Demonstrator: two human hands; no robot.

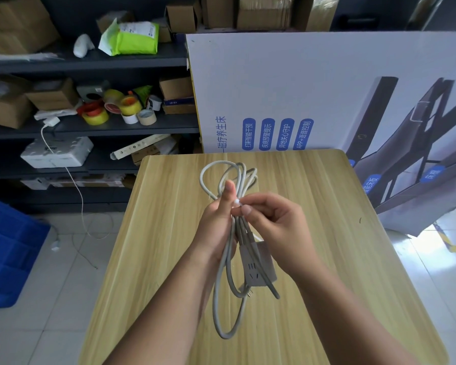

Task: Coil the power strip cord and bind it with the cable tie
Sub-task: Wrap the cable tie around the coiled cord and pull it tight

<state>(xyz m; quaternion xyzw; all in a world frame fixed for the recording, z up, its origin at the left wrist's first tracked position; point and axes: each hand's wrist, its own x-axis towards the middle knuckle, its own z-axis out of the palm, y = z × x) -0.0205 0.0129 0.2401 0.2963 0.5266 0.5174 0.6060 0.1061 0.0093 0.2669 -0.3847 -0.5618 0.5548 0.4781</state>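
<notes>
A grey cord (pixel 223 285) hangs in long loops above the wooden table (pixel 327 233), with further loops standing up past my fingers. My left hand (pixel 216 222) grips the bundle around its middle, thumb pointing up. The grey power strip block (pixel 258 264) dangles among the strands below my hands, and the plug (pixel 248 292) shows its metal pins beneath it. A white cable tie (pixel 237 202) sits at the bundle's waist. My right hand (pixel 274 222) pinches it between thumb and forefinger. How far the tie wraps around the cord is hidden by my fingers.
A large white printed carton (pixel 327 88) leans behind the table. Dark shelves (pixel 90 127) on the left hold tape rolls, boxes and a white cable that trails to the tiled floor. A blue plastic crate (pixel 8 251) stands on the floor at the left.
</notes>
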